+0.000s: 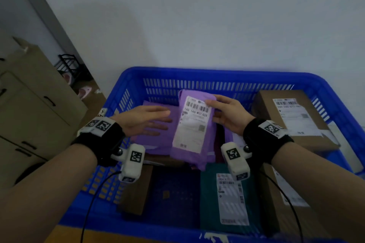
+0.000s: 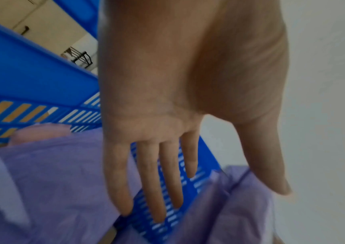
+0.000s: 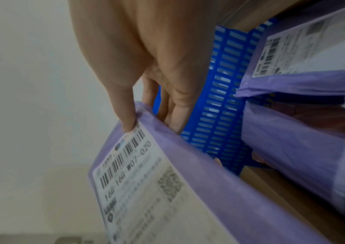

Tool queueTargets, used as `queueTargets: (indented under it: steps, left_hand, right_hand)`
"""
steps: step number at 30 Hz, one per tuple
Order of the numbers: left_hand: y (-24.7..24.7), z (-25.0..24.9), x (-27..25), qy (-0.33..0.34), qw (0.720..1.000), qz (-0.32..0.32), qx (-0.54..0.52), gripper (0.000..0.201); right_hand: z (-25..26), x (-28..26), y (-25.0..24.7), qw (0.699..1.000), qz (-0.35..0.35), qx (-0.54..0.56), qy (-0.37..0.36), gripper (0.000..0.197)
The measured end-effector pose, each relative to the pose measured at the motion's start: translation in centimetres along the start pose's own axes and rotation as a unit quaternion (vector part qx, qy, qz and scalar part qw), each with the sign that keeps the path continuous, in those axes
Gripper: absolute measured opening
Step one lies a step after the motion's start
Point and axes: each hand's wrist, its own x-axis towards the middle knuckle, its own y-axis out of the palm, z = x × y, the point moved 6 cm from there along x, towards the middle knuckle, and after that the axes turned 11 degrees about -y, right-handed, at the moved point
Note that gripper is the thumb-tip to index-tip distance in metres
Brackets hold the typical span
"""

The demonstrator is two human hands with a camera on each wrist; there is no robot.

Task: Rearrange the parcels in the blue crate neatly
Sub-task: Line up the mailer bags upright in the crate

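A blue slatted crate [image 1: 227,74] holds several parcels. My right hand [image 1: 227,112] pinches the top right edge of a purple mailer bag [image 1: 192,130] with a white shipping label, thumb on the label [image 3: 138,184] and fingers [image 3: 177,118] behind, holding it raised and tilted over the crate's middle. My left hand [image 1: 146,118] is flat with straight fingers [image 2: 150,181], hovering over another purple bag [image 1: 156,140] to the left; whether it touches is unclear. A further purple bag [image 3: 313,54] lies to the right.
Brown boxes with labels sit at the crate's right [image 1: 292,116] and front right [image 1: 292,199]. A teal parcel [image 1: 227,201], a dark blue parcel [image 1: 173,195] and a brown box [image 1: 136,191] lie at the front. A beige cabinet [image 1: 29,104] stands left; a white wall is behind.
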Motion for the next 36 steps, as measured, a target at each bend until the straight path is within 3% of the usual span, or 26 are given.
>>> queueTargets:
  steps: [2,4,9,14,17,20,23,25,27,29,31,34,36]
  left_hand:
    - [1.8,1.0,0.5,-0.032,0.998,0.01,0.048,0.041]
    - [3.3,2.3,1.1,-0.056,0.994,0.015,0.088,0.03]
    - [4.2,5.3,2.7,-0.08,0.997,0.02,0.007,0.033]
    - [4.4,6.8,3.6,-0.115,0.993,0.023,-0.01,0.016]
    - [4.7,8.1,4.1,-0.152,0.986,0.042,0.043,0.016]
    - [4.6,9.4,4.5,-0.186,0.977,0.046,0.089,0.032]
    - [4.8,10.8,5.1,-0.219,0.965,0.08,0.121,0.027]
    - [4.7,11.4,5.5,-0.229,0.96,0.078,0.142,0.027]
    - [4.9,11.7,5.9,-0.234,0.958,0.075,0.15,0.028]
    - [5.0,12.0,6.3,-0.238,0.955,0.078,0.158,0.028]
    - [5.3,12.0,6.3,-0.246,0.951,0.086,0.168,0.029]
    - [5.6,11.7,6.2,-0.251,0.944,0.097,0.192,0.031]
    - [5.7,10.8,6.3,-0.226,0.949,0.081,0.205,0.042]
  right_hand:
    - [-1.9,-0.8,0.5,0.999,0.016,-0.031,0.035,0.017]
    - [-3.9,-1.5,0.6,0.996,0.02,-0.049,0.067,0.021]
    - [-6.8,-2.0,-0.1,0.994,-0.01,-0.017,0.107,0.014]
    - [-8.8,-2.6,-0.2,0.992,-0.02,-0.023,0.126,0.018]
    - [-10.1,-3.3,0.1,0.985,0.019,-0.067,0.156,0.027]
    - [-11.4,-4.5,0.3,0.957,0.126,-0.184,0.188,0.042]
    - [-11.8,-5.1,-0.1,0.865,0.233,-0.412,0.164,0.067]
    - [-12.0,-5.1,-0.2,0.806,0.29,-0.498,0.132,0.07]
    - [-12.1,-5.2,0.0,0.752,0.339,-0.557,0.102,0.056]
    - [-12.5,-5.5,0.2,0.67,0.391,-0.627,0.076,0.037]
    - [-13.4,-6.1,0.4,0.605,0.446,-0.657,0.061,0.034]
    - [-14.6,-7.2,1.1,0.531,0.522,-0.668,0.009,0.045]
    - [-15.1,-7.9,1.4,0.477,0.555,-0.682,-0.022,0.053]
